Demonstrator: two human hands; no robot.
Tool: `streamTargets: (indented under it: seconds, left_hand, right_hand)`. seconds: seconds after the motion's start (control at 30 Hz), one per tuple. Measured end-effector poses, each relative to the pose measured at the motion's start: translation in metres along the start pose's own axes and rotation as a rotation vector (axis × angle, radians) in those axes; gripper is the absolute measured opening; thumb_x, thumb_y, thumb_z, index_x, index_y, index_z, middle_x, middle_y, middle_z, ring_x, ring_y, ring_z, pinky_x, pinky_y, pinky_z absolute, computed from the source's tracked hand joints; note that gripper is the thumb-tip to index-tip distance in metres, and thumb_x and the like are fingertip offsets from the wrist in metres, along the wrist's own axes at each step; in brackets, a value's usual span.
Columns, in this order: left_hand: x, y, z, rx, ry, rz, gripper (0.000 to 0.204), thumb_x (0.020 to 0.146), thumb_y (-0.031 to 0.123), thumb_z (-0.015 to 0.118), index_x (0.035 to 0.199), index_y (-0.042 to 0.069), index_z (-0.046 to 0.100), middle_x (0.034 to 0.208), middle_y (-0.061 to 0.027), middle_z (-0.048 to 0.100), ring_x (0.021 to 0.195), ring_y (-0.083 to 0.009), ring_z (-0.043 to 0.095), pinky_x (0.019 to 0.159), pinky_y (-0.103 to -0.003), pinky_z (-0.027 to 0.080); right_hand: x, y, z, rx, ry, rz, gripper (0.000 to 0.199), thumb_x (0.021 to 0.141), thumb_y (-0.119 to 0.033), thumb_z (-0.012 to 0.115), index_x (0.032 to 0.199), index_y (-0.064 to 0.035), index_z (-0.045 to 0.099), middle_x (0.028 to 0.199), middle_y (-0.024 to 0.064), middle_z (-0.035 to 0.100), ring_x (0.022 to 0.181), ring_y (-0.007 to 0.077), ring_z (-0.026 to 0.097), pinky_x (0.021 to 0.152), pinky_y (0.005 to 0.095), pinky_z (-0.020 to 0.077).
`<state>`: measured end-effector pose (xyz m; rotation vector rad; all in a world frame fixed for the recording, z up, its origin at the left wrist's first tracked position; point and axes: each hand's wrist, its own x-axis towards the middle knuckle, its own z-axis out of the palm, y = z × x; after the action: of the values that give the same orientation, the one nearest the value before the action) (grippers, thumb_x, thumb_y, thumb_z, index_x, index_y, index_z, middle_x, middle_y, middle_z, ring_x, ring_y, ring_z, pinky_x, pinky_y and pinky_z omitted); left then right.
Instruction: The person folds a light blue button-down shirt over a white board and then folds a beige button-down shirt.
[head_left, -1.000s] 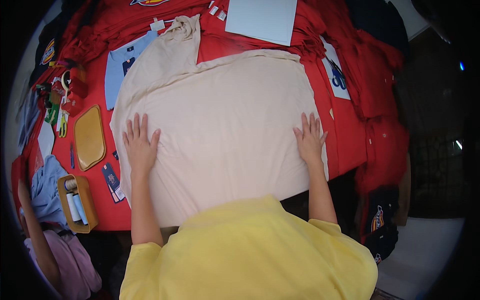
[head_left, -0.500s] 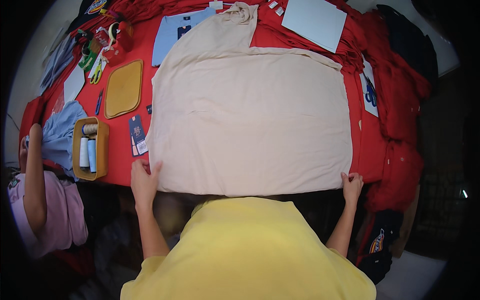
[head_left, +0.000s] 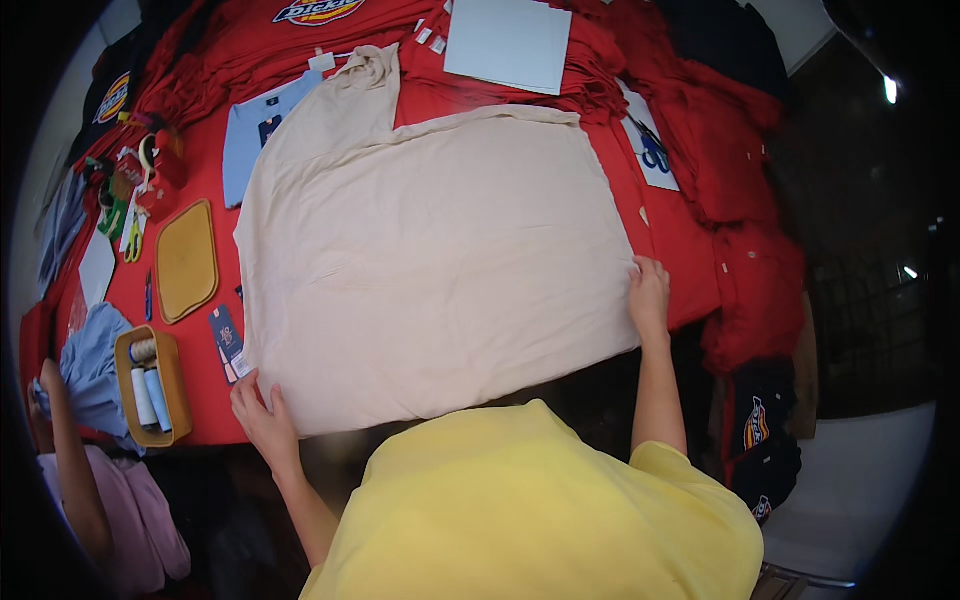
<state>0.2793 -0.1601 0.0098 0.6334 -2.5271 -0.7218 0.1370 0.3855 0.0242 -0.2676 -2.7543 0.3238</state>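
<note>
A large beige garment (head_left: 430, 260) lies spread flat on a red-covered table (head_left: 205, 395). My left hand (head_left: 262, 418) grips its near left corner at the table's front edge. My right hand (head_left: 650, 295) holds the garment's near right edge, fingers pressed on the cloth. My yellow shirt (head_left: 530, 510) fills the bottom of the view and hides the near table edge between my arms.
Left of the garment lie a yellow tray (head_left: 186, 260), a small wooden box with spools (head_left: 152, 385), scissors (head_left: 132, 240) and tags. A white sheet (head_left: 508, 42) and red garments (head_left: 740, 180) are behind and right. Another person's arm (head_left: 70, 470) is at lower left.
My hands have slid from the top of the garment back to its near corners. The view shifted as my head moved, so the garment now looks larger and closer.
</note>
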Motion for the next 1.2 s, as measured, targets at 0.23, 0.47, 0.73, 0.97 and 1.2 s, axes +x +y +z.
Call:
streamTargets:
  seconds: [0.23,0.47,0.73,0.97,1.2]
  left_hand:
    - [0.072,0.05,0.044,-0.103,-0.11,0.249,0.033,0.091,0.005,0.053,0.124,0.004,0.057,0.132,-0.014,0.05,0.127,-0.0317,0.042,0.104,-0.041,0.036]
    - [0.144,0.044,0.112,0.13,-0.107,0.364,0.037,0.096,0.015,0.048,0.132,0.008,0.053,0.144,-0.0085,0.043,0.137,-0.0325,0.032,0.112,-0.041,0.028]
    - [0.142,0.051,0.107,0.146,-0.146,0.285,0.04,0.092,0.015,0.052,0.132,0.01,0.053,0.145,-0.0057,0.044,0.137,-0.0322,0.031,0.112,-0.042,0.027]
    - [0.144,0.051,0.109,0.275,-0.1,0.293,0.05,0.09,0.022,0.056,0.138,0.013,0.047,0.152,-0.0096,0.032,0.142,-0.0337,0.022,0.115,-0.051,0.015]
    - [0.144,0.058,0.1,0.253,-0.127,0.248,0.052,0.091,0.028,0.055,0.139,0.012,0.046,0.152,-0.0116,0.031,0.142,-0.0353,0.021,0.115,-0.053,0.013]
  right_hand:
    - [0.115,-0.027,0.058,0.027,0.066,0.255,0.023,0.093,-0.019,0.053,0.106,-0.0026,0.063,0.106,0.0196,0.061,0.106,0.0381,0.054,0.089,0.0454,0.0432]
    - [0.163,-0.038,0.106,0.164,0.25,0.112,0.019,0.089,-0.024,0.061,0.096,-0.0077,0.054,0.102,0.0152,0.059,0.098,0.0354,0.056,0.078,0.0454,0.0456]
    - [0.181,-0.044,0.101,-0.258,0.283,0.184,0.022,0.087,-0.019,0.064,0.105,-0.0104,0.057,0.119,0.0117,0.055,0.111,0.0313,0.051,0.086,0.0481,0.0423]
    - [0.294,-0.209,0.126,0.276,0.289,-0.369,0.062,0.088,-0.039,0.06,0.137,-0.0037,0.043,0.143,0.0204,0.039,0.133,0.0418,0.033,0.105,0.0576,0.0282]
    - [0.351,-0.32,0.131,0.075,-0.165,0.047,0.094,0.079,-0.067,0.053,0.15,-0.0146,0.021,0.156,0.0199,0.011,0.141,0.0503,0.004,0.105,0.072,0.0093]
